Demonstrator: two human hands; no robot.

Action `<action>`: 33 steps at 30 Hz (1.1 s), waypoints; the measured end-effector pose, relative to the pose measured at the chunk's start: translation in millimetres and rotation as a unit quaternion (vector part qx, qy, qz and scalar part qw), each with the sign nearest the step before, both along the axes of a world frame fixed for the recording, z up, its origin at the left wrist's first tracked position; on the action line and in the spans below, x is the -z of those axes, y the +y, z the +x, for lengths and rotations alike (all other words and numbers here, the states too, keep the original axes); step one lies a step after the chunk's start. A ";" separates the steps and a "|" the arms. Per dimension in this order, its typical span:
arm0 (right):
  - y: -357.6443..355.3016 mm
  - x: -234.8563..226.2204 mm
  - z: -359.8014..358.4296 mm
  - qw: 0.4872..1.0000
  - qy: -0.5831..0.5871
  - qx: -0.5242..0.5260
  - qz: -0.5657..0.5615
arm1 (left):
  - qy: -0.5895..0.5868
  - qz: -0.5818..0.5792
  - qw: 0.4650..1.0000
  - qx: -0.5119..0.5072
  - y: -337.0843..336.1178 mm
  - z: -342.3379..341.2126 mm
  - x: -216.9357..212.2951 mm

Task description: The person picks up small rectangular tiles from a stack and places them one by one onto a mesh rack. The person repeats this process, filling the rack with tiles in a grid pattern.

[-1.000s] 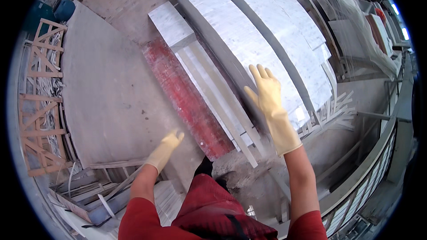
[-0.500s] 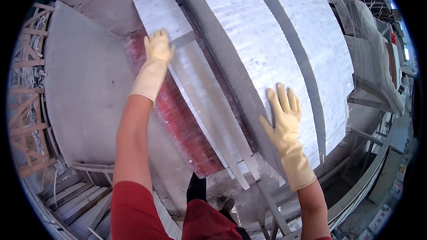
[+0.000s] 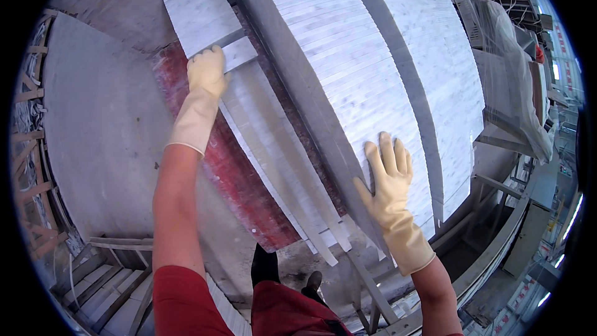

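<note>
My left hand (image 3: 207,73), in a pale rubber glove, is closed on the left end of a small batch of grey-white marble strips (image 3: 240,53). This batch stands just in front of a larger pack of the same strips (image 3: 202,12), with a narrow grey gap between them. Fingers spread, my right hand (image 3: 392,177) lies flat on the near end of a long curved row of upright marble strips (image 3: 329,43). Its glove is pale too. Flat grey bars (image 3: 273,149) run lengthwise along the support on my left hand's side.
A red, worn board (image 3: 242,193) lies under the bars. Beyond my right hand stands a second long row of marble strips (image 3: 429,56). Plastic sheeting (image 3: 513,81) hangs at the far right. Wooden crating (image 3: 28,149) lines the left edge, and metal frame bars (image 3: 373,286) stick out near my legs.
My left hand has curled its fingers around a small batch of strips, which now stands apart from the larger pack, nearer me. My right hand still rests spread on the long row.
</note>
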State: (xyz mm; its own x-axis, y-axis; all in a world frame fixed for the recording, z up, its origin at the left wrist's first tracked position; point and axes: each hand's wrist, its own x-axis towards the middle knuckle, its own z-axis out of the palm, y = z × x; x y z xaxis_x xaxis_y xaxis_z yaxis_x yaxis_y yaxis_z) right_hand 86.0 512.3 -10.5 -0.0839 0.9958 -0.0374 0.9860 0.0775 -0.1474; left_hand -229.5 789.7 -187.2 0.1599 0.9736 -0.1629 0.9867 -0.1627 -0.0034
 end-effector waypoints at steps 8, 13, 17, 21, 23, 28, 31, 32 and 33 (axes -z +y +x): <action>0.1 -3.3 2.5 1.000 0.006 0.000 0.003 | 0.012 -0.026 0.998 -0.061 12.6 12.6 16.4; -3.2 -7.8 4.3 1.000 0.006 0.005 0.001 | -0.124 -0.076 0.978 -0.150 -66.6 12.3 19.4; -5.8 -8.3 8.1 0.999 0.028 -0.001 0.020 | -0.466 -0.309 0.781 -0.277 -236.0 -19.2 31.5; -13.5 -10.1 11.5 0.999 0.042 -0.002 0.032 | -0.537 -0.519 0.476 -0.464 -434.0 -45.4 -23.1; -18.5 -15.8 11.7 0.999 0.039 0.000 0.037 | -0.530 -0.570 0.416 -0.470 -514.5 -52.7 -73.6; -35.0 -15.0 23.7 0.995 0.083 -0.001 0.059 | -0.506 -0.657 0.395 -0.397 -609.7 -44.4 -162.5; -65.2 -14.2 26.2 0.967 0.236 0.032 0.091 | -0.488 -0.673 0.458 -0.313 -610.8 -36.3 -186.8; -92.4 -20.0 21.6 0.952 0.291 0.060 0.075 | -0.484 -0.672 0.486 -0.281 -606.7 -34.2 -194.2; -121.4 -27.9 12.1 0.931 0.350 0.095 0.050 | -0.482 -0.665 0.514 -0.248 -600.3 -32.3 -202.2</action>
